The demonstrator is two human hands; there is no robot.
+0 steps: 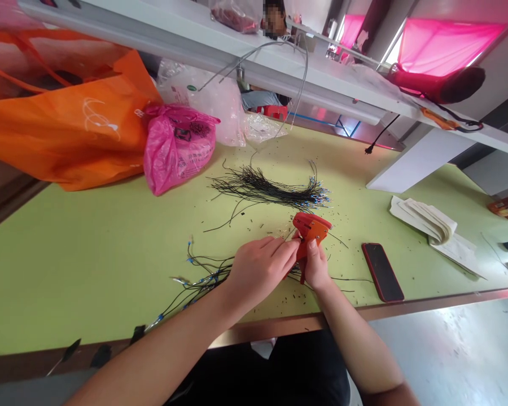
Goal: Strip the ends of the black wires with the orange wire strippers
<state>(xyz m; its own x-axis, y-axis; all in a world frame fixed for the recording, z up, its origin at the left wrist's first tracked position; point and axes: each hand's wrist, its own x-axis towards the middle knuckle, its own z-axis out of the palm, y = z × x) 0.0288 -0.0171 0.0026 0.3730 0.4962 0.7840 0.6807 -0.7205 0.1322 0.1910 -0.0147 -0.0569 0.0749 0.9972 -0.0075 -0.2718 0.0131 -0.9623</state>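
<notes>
Red-orange tool [315, 230] right of centre, right hand [315, 267] closed round it, left hand [263, 266] curled at its left edge, grasp unclear.

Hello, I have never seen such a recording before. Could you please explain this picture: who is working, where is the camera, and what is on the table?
There is no robot here. One camera, worn on the person's head, looks forward and down at two bare hands. The right hand grips a red and orange hand tool. The left hand is at the tool's other side; what its fingers pinch is too small to tell. On the green table lie a bundle of black wires, a phone, an orange bag and a pink bag.
</notes>
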